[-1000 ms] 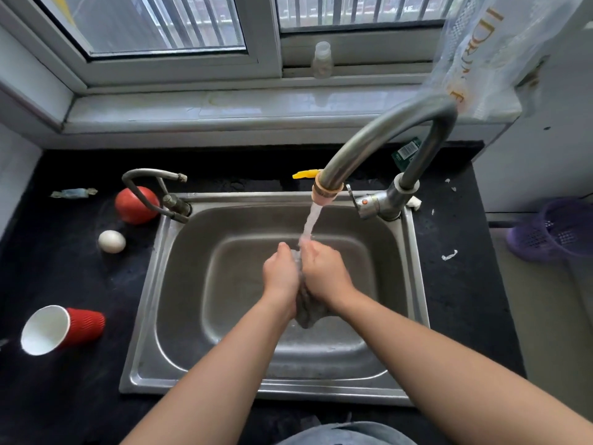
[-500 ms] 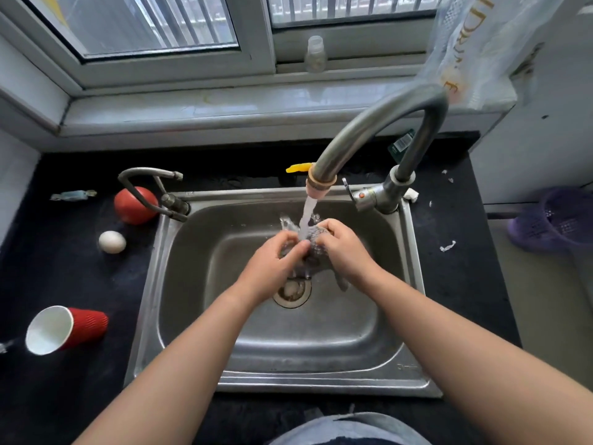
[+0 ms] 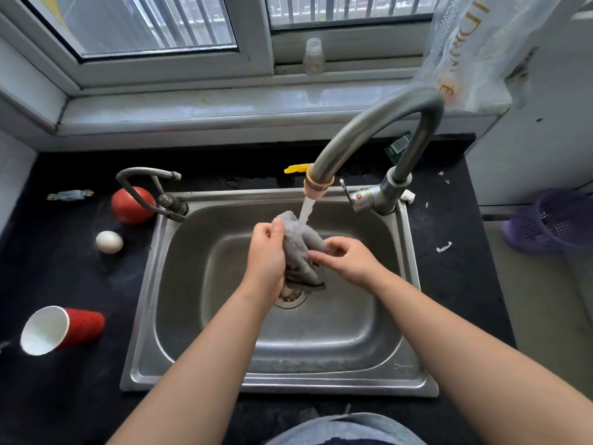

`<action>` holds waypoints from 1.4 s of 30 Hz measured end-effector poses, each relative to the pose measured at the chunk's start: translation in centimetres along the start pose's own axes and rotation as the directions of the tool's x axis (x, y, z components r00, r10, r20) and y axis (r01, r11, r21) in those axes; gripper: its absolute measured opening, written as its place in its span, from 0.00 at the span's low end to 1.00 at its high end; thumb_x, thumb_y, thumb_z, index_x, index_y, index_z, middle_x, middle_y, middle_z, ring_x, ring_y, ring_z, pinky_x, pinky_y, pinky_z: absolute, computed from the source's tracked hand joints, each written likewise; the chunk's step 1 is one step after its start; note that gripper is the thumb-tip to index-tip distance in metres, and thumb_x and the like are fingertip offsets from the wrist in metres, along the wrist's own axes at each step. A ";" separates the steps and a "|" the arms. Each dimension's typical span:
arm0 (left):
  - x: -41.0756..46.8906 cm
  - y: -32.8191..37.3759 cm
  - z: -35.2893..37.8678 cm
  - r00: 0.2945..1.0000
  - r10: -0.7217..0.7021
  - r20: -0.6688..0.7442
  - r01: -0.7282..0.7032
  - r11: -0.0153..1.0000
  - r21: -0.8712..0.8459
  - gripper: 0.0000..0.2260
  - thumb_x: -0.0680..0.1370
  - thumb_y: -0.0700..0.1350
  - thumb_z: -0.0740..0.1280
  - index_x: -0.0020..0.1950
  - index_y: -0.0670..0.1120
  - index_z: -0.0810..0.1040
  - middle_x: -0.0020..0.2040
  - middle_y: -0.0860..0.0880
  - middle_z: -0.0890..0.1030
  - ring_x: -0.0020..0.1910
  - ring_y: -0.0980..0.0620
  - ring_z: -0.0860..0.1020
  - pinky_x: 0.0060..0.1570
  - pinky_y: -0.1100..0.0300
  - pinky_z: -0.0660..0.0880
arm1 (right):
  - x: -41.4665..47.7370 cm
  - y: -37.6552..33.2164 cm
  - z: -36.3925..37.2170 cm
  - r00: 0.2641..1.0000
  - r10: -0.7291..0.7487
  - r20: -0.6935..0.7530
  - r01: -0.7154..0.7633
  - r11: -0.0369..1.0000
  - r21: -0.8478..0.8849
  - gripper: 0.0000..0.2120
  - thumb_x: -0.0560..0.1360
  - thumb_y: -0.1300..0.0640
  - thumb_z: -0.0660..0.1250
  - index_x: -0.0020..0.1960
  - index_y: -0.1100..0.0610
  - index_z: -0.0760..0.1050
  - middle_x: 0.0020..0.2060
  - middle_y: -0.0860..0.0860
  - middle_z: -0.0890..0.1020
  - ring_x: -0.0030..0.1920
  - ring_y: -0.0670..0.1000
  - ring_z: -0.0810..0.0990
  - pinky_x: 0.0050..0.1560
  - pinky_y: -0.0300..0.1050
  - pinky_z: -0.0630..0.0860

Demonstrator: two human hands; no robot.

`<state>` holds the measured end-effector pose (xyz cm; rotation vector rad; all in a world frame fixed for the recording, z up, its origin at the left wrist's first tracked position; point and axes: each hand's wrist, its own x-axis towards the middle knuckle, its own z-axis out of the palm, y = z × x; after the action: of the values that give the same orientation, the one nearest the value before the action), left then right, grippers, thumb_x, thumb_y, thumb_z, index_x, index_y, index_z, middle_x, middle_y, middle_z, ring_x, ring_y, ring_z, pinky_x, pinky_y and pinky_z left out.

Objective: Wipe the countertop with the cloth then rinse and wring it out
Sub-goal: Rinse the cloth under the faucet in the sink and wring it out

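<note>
The cloth (image 3: pixel 300 244), grey and bunched, hangs over the basin of the steel sink (image 3: pixel 321 385), directly above the drain (image 3: pixel 291 298). Its upper end sits under the water stream (image 3: pixel 306 211) that runs from the spout of the arched faucet (image 3: pixel 353 133).

Left hand (image 3: pixel 265 263): fingers curled around the left side of the cloth, thumb laid against its upper part. Right hand (image 3: pixel 349 261): fingers bent, fingertips (image 3: pixel 316 253) pinching the right edge of the cloth. The two hands are apart, with the cloth between them. Both forearms reach in over the front rim of the sink.

The sink is set into a black worktop (image 3: pixel 80 396). Left of the sink, on the worktop:
- a red paper cup (image 3: pixel 64 329) lying on its side, mouth toward the left;
- a white egg (image 3: pixel 109 241);
- a red round object (image 3: pixel 133 205) behind a small second tap (image 3: pixel 150 191).

A purple basket (image 3: pixel 558 220) stands at the right edge of the view. A small clear bottle (image 3: pixel 313 56) stands on the window sill.
</note>
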<state>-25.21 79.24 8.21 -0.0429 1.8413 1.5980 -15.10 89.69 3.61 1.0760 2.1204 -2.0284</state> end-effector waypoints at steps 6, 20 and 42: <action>-0.4 0.9 0.1 0.993 -0.111 0.052 0.118 0.977 -0.175 0.16 0.81 0.46 0.59 0.62 0.36 0.73 0.57 0.37 0.79 0.56 0.44 0.79 0.55 0.51 0.76 | -0.1 0.4 -0.2 0.989 0.127 0.074 -0.147 0.861 0.487 0.14 0.73 0.63 0.68 0.32 0.53 0.68 0.29 0.47 0.78 0.34 0.49 0.75 0.37 0.44 0.71; -0.1 -0.2 -1.9 0.940 0.331 -0.090 -0.286 0.901 0.327 0.07 0.80 0.39 0.61 0.54 0.49 0.75 0.48 0.58 0.77 0.49 0.59 0.76 0.49 0.69 0.73 | -0.5 0.0 -0.2 0.976 0.012 -0.217 0.067 0.934 0.352 0.05 0.73 0.56 0.69 0.39 0.54 0.77 0.35 0.48 0.80 0.36 0.41 0.77 0.39 0.33 0.73; 0.1 -4.0 1.8 0.834 -0.551 0.028 0.543 0.812 -0.213 0.11 0.71 0.51 0.67 0.32 0.46 0.75 0.28 0.47 0.78 0.30 0.47 0.76 0.35 0.58 0.73 | -0.2 -1.9 4.0 0.956 -0.129 -0.265 0.028 0.936 -0.351 0.20 0.81 0.51 0.51 0.45 0.59 0.77 0.49 0.60 0.83 0.53 0.62 0.78 0.46 0.49 0.68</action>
<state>-22.67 79.88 4.70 -0.6484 1.4824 1.3645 -17.61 86.16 4.77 1.3015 2.5693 -1.5120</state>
